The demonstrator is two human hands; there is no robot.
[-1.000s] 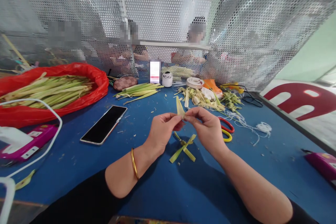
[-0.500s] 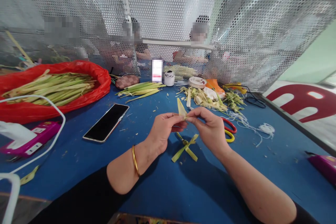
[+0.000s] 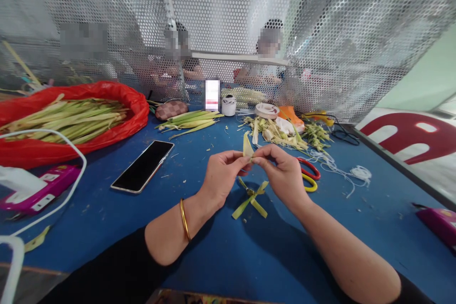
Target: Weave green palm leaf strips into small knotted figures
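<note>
My left hand (image 3: 223, 173) and my right hand (image 3: 281, 171) meet above the blue table (image 3: 213, 256), both pinching a short pale green leaf strip (image 3: 247, 146) that sticks up between the fingertips. Just below them a small knotted cross of leaf strips (image 3: 251, 197) lies on the table. A gold bangle (image 3: 184, 220) circles my left wrist.
A red bag of long green leaves (image 3: 71, 121) lies at the left, a black phone (image 3: 142, 166) beside it. Loose leaves (image 3: 190, 121), leaf scraps (image 3: 281, 134), red and yellow scissor handles (image 3: 309, 175), white string (image 3: 356, 173) and pink devices (image 3: 39, 190) surround the hands. Perforated metal screens (image 3: 338, 42) stand behind, people beyond.
The leaf strip's upright end looks slightly shorter and bent over between the fingertips; both hands stay in nearly the same place.
</note>
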